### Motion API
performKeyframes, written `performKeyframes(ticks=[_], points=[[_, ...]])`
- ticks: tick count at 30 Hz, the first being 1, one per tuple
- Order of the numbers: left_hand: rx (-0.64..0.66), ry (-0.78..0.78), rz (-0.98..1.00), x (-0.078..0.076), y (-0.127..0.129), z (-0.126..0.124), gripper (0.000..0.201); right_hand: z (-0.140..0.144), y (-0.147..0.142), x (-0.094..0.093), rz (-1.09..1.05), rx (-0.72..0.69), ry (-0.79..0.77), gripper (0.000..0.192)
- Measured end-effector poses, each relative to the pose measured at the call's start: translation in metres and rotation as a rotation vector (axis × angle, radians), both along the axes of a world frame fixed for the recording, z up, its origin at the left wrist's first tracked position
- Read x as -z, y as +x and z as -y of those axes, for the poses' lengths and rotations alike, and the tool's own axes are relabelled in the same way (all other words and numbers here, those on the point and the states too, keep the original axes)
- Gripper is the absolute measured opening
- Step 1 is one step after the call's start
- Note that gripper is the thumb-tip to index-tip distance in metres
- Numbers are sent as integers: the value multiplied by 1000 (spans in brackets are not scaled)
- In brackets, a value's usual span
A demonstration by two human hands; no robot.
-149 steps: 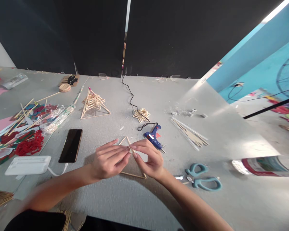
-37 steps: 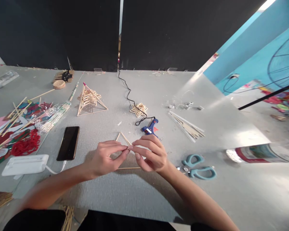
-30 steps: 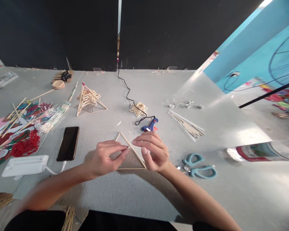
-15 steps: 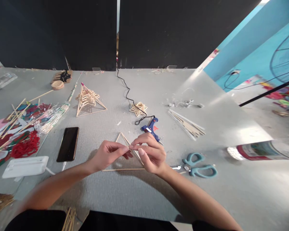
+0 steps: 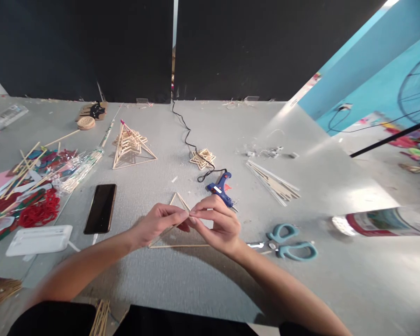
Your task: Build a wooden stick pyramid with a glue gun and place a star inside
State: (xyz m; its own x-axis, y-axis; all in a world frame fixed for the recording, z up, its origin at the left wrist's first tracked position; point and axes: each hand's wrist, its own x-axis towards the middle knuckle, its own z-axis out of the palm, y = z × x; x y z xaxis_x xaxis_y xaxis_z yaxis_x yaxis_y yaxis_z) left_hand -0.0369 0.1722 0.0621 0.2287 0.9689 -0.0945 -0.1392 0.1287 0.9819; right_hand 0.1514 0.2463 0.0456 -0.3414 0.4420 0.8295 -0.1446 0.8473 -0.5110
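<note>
My left hand (image 5: 163,221) and my right hand (image 5: 217,221) meet fingertip to fingertip above a triangle of thin wooden sticks (image 5: 182,246). Both are pinched closed. Whatever lies between the fingertips is too small to make out. The triangle rests on the table, its peak showing beyond the hands and its base on my side; the hands hide much of its two slanted sides. Just past my right hand lies a blue glue gun (image 5: 221,190) with a black cord. Scissors with teal handles (image 5: 290,241) lie to the right of my right wrist.
A stick pyramid (image 5: 131,144) and a small stick star (image 5: 202,159) stand farther back. At left are a phone (image 5: 100,209), a white power bank (image 5: 39,240) and red yarn (image 5: 40,207). Glue sticks (image 5: 273,182) and a bottle (image 5: 381,221) lie at right.
My right fingers have drawn closer together, their tips now pressed against the left fingertips. The whole view has shifted slightly; the things on the table stay put.
</note>
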Motion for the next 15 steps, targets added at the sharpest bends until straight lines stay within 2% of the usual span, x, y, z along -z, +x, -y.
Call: performKeyframes(ticks=[5, 15], points=[[14, -54, 45, 2, -1, -1, 36, 1, 0, 4, 0, -36, -45, 34], [33, -203, 170, -2, 3, -2, 49, 10, 2, -3, 68, -70, -331, 19]])
